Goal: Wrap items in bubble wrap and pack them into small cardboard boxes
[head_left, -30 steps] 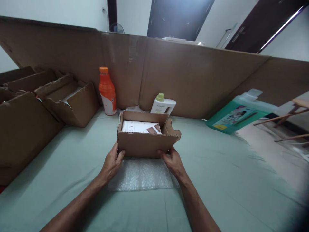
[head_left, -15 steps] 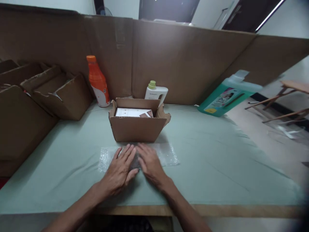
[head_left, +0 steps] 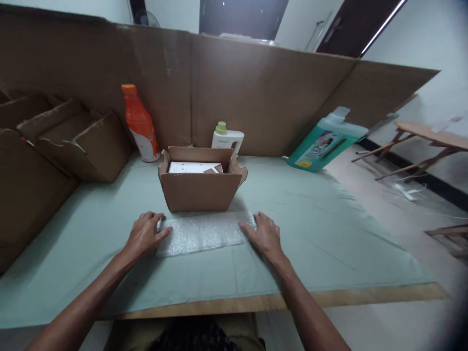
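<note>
A folded strip of clear bubble wrap [head_left: 203,233] lies on the green cloth, just in front of a small open cardboard box [head_left: 199,192]. My left hand [head_left: 144,234] grips the strip's left end, thumb over it and fingers curled at the far corner. At the opposite end, my right hand [head_left: 265,235] holds the right edge in the same way, thumb on top. Inside the cardboard box stands a white carton [head_left: 190,167] with a brown pattern at one corner, only its upper part showing.
An orange bottle [head_left: 142,124] and a white bottle with a green cap [head_left: 228,139] stand behind the box. A large teal jug [head_left: 321,141] is at the right. Open cardboard boxes [head_left: 87,146] line the left side, and a tall cardboard panel [head_left: 256,92] closes the back.
My hands have moved apart from the middle of the bubble wrap to its two ends. More of the strip now shows. The view has shifted slightly to the right.
</note>
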`<state>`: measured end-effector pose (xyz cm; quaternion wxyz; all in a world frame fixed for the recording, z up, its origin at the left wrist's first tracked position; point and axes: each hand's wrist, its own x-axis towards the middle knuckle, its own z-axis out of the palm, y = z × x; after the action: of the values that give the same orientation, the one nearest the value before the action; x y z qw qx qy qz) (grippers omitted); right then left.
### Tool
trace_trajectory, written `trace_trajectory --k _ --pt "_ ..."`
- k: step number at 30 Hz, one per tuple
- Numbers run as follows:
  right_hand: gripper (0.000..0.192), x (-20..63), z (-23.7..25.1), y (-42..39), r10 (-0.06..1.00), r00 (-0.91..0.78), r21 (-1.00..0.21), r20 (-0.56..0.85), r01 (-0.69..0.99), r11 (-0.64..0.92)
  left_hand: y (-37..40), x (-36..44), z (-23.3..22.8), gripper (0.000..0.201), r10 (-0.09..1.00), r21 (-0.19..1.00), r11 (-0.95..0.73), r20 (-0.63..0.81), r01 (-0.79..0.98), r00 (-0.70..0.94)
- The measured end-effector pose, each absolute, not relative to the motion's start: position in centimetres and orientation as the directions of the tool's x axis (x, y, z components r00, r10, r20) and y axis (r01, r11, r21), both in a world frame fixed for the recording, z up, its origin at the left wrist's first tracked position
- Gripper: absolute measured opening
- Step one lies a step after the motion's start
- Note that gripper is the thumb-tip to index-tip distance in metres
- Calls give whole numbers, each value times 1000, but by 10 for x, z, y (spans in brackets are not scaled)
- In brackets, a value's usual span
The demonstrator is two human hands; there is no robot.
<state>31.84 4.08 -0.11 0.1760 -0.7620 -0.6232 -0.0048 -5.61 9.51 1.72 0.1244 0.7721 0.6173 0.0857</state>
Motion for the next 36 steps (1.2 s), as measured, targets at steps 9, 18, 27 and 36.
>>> trace_trajectory --k 9,18,27,36 --pt "6 276 24 15 956 -75 -312 285 935 166 19 -57 37 37 962 487 -136 -142 863 232" --pt "53 214 64 53 848 -437 -138 300 860 492 -75 -41 34 93 935 910 303 -341 284 96" --pt "82 218 40 -100 767 -615 -384 183 673 632 -80 -35 39 87 833 834 546 -531 -78 156" --pt "21 180 6 -100 973 -158 -853 167 471 223 -76 -72 43 55 952 950 257 -280 180 123"
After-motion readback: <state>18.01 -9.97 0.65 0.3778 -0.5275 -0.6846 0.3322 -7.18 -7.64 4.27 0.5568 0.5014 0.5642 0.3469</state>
